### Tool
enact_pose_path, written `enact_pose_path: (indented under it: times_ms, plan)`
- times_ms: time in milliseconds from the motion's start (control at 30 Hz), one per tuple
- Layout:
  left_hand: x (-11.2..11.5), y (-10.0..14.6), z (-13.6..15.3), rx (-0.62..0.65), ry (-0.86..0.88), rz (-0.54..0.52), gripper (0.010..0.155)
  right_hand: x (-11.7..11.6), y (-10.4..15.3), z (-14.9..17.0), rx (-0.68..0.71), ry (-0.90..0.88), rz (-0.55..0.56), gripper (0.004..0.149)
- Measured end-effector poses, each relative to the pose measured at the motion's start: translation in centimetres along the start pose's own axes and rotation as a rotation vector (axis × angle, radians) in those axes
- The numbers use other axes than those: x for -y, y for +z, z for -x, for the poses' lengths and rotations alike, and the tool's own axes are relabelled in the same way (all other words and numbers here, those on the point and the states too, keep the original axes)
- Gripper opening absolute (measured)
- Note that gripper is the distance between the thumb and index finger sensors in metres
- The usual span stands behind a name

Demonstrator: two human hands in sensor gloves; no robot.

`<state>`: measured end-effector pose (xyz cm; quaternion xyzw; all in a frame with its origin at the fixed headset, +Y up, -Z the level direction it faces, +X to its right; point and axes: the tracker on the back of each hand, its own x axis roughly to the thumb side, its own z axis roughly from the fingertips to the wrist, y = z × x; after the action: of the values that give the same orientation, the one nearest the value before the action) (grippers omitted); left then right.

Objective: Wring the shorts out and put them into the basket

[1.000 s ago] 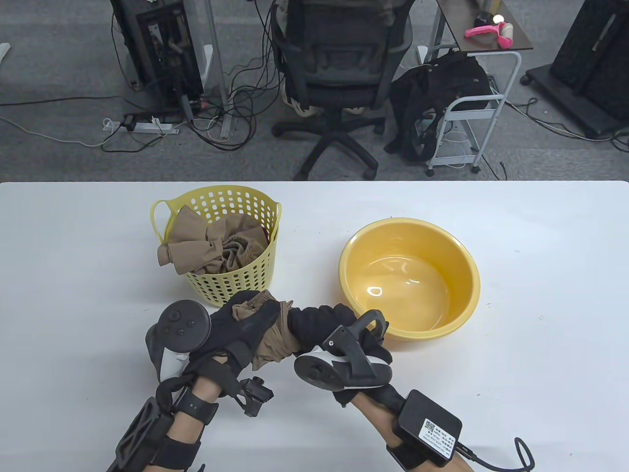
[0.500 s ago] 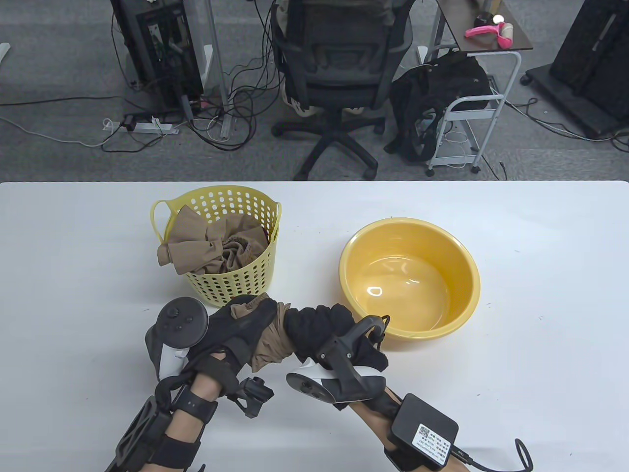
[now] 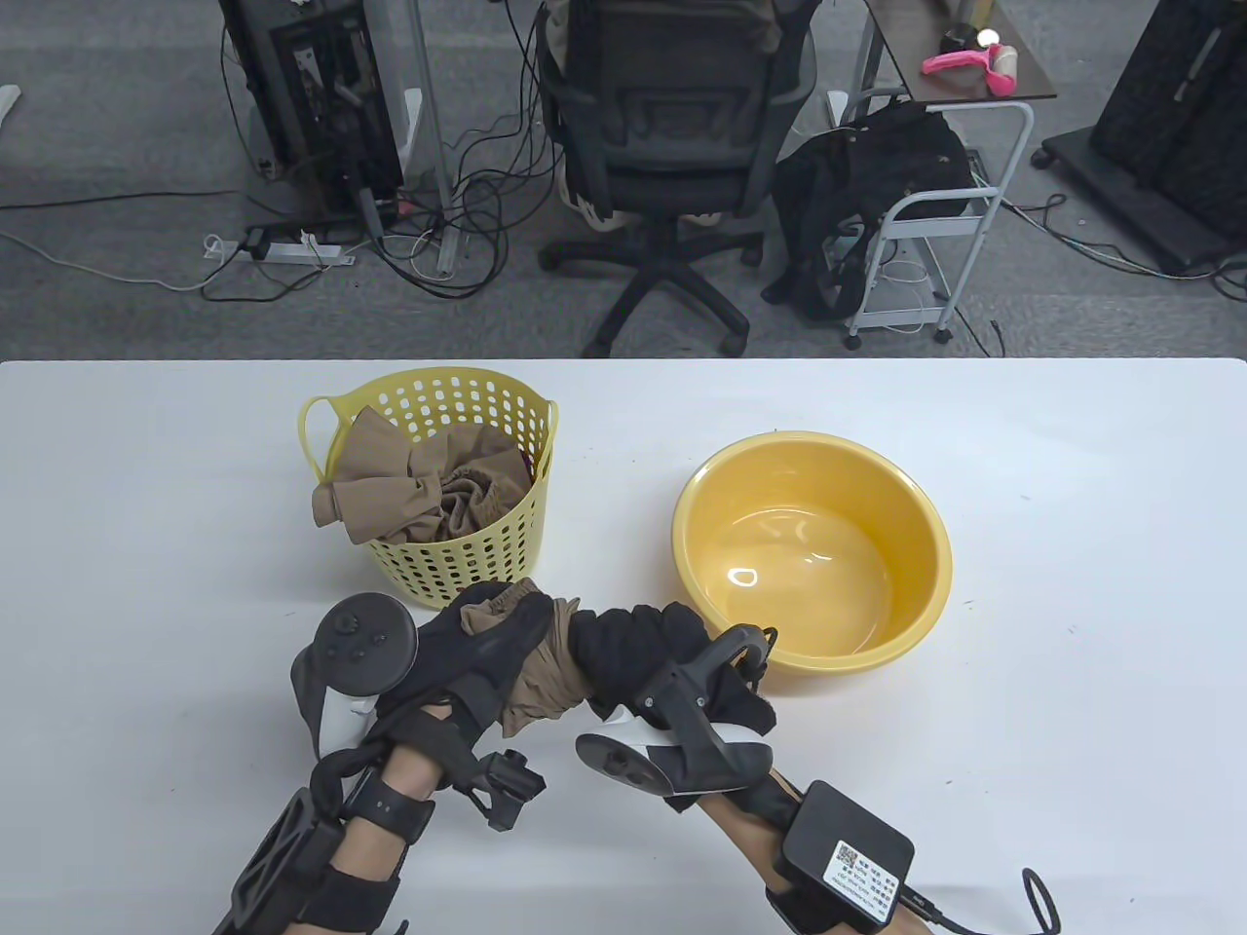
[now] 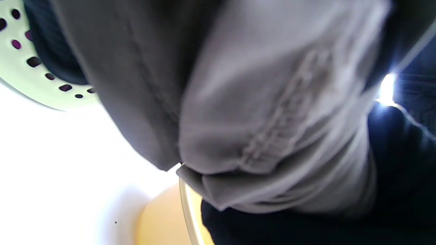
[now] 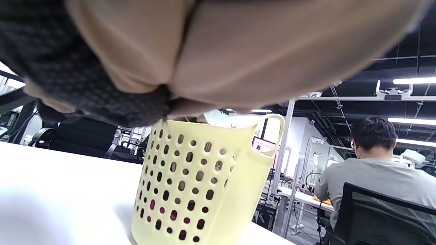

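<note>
We hold the tan shorts (image 3: pixel 541 672) bunched between our left hand (image 3: pixel 468 653) and right hand (image 3: pixel 643 653), each grip clamped on one end for twisting. They hang above the surface (image 3: pixel 1023 584), between the yellow basket (image 3: pixel 507 555) and basin (image 3: pixel 877 633).

**Around your workspace**

On the white desk (image 3: pixel 1072 584) you have a yellow basin (image 3: pixel 812 555) at the right, holding clear water. Beyond the far edge, a black office chair (image 3: pixel 662 146) faces you on grey carpet, with a power strip (image 3: pixel 302 251) and tangled cables to its left. To its right stands a white cart (image 3: pixel 935 224) with a black bag (image 3: pixel 857 185) slumped against it. Your right wrist view shows a seated person in a grey shirt (image 5: pixel 378 180).
</note>
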<state>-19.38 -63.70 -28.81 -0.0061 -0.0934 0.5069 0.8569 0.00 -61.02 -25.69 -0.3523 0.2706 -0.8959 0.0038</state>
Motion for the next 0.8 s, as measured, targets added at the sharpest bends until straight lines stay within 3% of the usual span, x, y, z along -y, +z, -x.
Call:
enact_pose_path:
  times_ms: [167,433,800]
  plan:
    - [0.1,0.2,-0.4,0.043,-0.018,-0.007,0.061,0.1,0.1,0.7,-0.032,-0.060,-0.014,0.069]
    - [0.0,0.6,-1.3,0.154,-0.020,-0.030,0.062,-0.1,0.1,2.5,-0.173,-0.326,-0.092,0.070]
    - [-0.9,1.5,-3.0,0.369,-0.045,-0.065,0.064,-1.7,0.2,4.8,-0.312,-0.828,-0.249,0.070]
